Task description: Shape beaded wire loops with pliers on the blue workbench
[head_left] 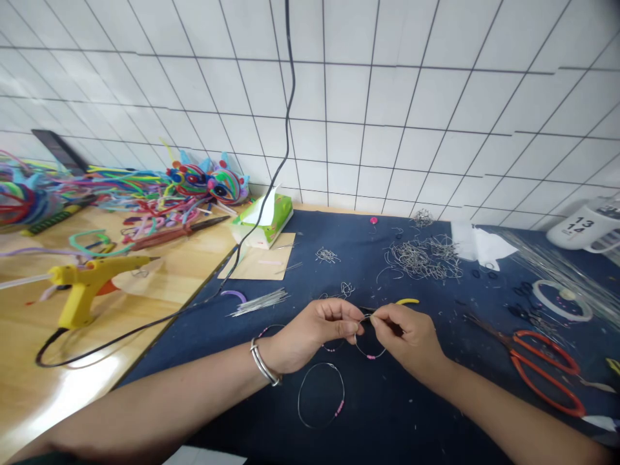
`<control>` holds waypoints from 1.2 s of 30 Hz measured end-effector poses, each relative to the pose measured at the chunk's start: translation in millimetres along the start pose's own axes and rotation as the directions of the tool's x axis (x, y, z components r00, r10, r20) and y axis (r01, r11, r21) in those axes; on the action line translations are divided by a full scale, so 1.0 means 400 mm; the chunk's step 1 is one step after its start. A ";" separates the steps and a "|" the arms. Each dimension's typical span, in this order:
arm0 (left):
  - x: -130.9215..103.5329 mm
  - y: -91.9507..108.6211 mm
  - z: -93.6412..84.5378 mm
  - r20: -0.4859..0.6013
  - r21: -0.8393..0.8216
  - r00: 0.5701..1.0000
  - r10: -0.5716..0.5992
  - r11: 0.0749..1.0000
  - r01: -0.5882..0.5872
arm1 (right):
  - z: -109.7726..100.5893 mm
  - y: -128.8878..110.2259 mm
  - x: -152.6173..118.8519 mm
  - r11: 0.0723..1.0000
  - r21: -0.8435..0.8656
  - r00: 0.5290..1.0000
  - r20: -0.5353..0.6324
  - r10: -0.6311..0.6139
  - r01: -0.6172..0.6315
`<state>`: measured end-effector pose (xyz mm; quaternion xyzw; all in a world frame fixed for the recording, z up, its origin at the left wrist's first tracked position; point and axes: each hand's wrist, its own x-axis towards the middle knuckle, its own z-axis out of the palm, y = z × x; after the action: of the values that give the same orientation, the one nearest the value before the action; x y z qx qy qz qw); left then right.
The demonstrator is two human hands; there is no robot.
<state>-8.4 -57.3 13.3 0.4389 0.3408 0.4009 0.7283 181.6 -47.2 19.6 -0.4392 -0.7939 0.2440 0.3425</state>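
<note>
The left hand (pixel 314 332) and right hand (pixel 411 332) meet, thumb and forefinger of each pinching the wire ends of a pink-beaded wire loop (pixel 371 356), whose beaded part hangs just below the fingertips. One more complete beaded loop (pixel 321 395) lies flat, nearer the wearer than the left fingers. Further beaded wire (pixel 332 349) shows around the left hand, which partly covers it; whether that is one loop or two, I cannot tell.

Beyond the right fingers lie one yellow curved piece (pixel 407 301) and, farther off, one large tangle of wire (pixel 423 257). One bundle of straight wires (pixel 260 301) sits left of and beyond the left fingers, with one tissue pack (pixel 266 219) behind it. One pair of orange-handled scissors (pixel 520 358) rests to the right of the right hand. Well left of the fingers lies one yellow glue gun (pixel 84 284); its black cord (pixel 145 330) stays clear of them.
</note>
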 end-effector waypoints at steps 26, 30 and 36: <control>-0.010 0.000 0.012 -0.052 -0.068 0.992 -0.118 0.991 0.114 | 0.015 0.000 -0.004 0.995 0.017 0.995 0.012 0.099 -0.099; -0.007 -0.012 0.008 -0.090 0.007 0.994 -0.061 0.998 0.062 | 0.022 0.004 -0.001 0.994 0.039 0.993 0.054 0.101 -0.104; -0.004 -0.003 0.003 -0.112 0.204 0.993 -0.023 0.978 0.046 | 0.021 -0.006 0.004 0.982 0.090 0.978 0.147 0.150 -0.164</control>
<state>-7.7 -59.3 12.7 0.4833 0.4274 0.3742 0.6661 173.3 -47.7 16.4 -0.4645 -0.7652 0.3404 0.2877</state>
